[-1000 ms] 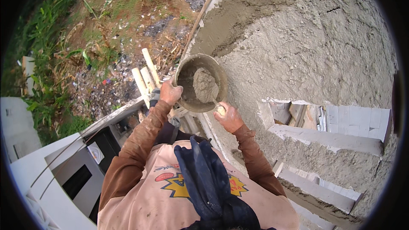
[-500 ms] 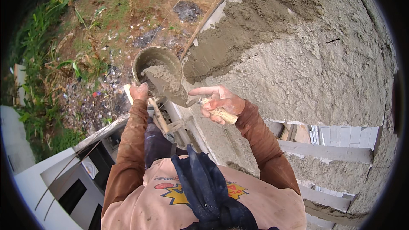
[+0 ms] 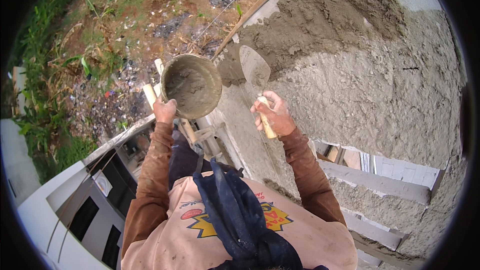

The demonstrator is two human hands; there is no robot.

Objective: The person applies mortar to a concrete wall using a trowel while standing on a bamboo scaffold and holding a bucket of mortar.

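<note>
Long rust-brown sleeves cover both forearms to the wrists, the cloth creased and dusted with grey smears. Left hand [image 3: 164,110] and right hand [image 3: 274,116] are bare, with no gloves. Torso wears a pale peach shirt bearing a yellow starburst print with red marks. A dark navy cloth hangs down over the chest, crumpled and folded.

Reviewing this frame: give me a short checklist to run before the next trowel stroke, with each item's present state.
1. Left hand grips the bucket rim: ok.
2. Right hand closed around the trowel handle: ok.
3. Mortar left in the bucket: only a thin coat shows; not ok.
4. Trowel blade loaded: looks bare; not ok.
5. Blade near the wet mortar on the wall: ok.
6. Footing: hidden below the body; cannot tell.
</note>
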